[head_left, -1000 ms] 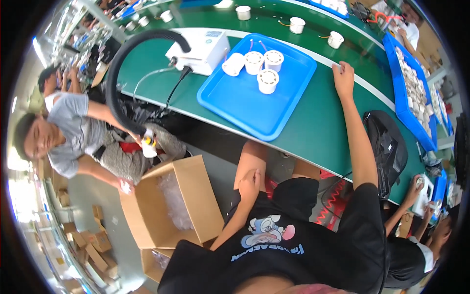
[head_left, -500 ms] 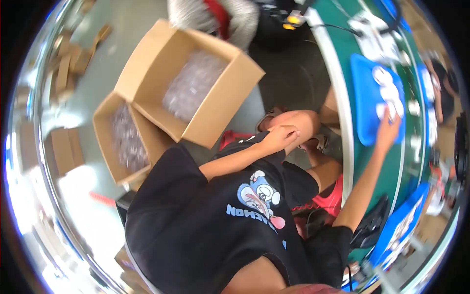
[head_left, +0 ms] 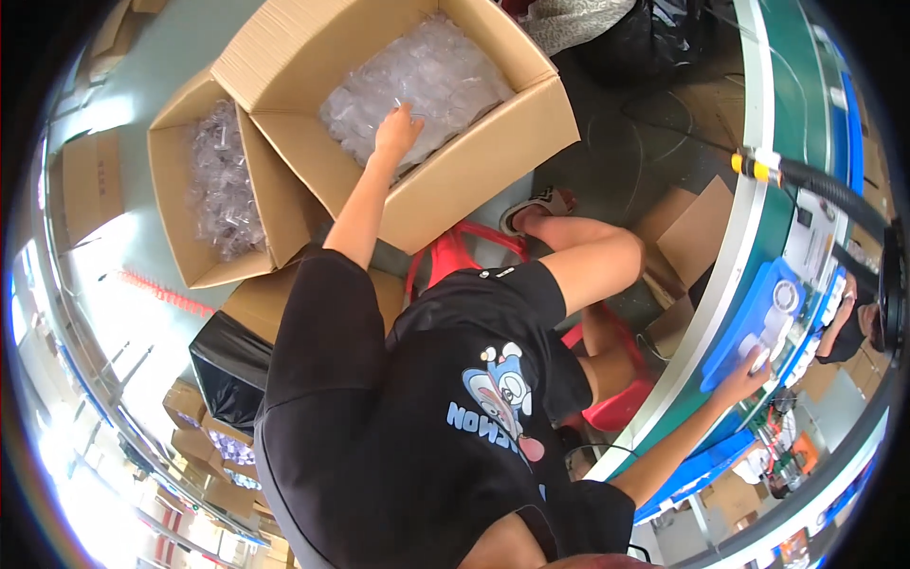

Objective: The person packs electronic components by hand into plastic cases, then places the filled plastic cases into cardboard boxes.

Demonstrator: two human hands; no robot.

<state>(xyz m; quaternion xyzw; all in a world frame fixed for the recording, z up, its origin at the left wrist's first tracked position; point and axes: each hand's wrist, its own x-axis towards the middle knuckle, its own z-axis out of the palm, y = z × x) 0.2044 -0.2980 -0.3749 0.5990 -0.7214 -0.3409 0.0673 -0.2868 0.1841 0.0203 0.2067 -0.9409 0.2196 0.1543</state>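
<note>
My left hand (head_left: 398, 135) reaches into the large cardboard box (head_left: 455, 194), right over a heap of clear plastic pieces (head_left: 427, 76). Its fingers are bent together, and whatever is between them is too small to make out. At the bench on the right, my right hand (head_left: 742, 381) is at the near end of a blue tray (head_left: 744, 322). The fingers close on a small white round part (head_left: 759, 357). More white parts lie in the tray, one of them a ring-shaped piece (head_left: 786, 295).
A smaller cardboard box (head_left: 275, 204) of clear plastic pieces stands left of the large one. A black hose with a yellow fitting (head_left: 756, 169) crosses the green bench (head_left: 725, 284). Open cartons (head_left: 697, 232) sit beneath the bench, near a red stool (head_left: 450, 256). Another person (head_left: 844, 332) is across the bench.
My left hand has gone from my lap into the large box. My right hand remains at the blue tray. The whole view has shifted, with the boxes now higher in the picture.
</note>
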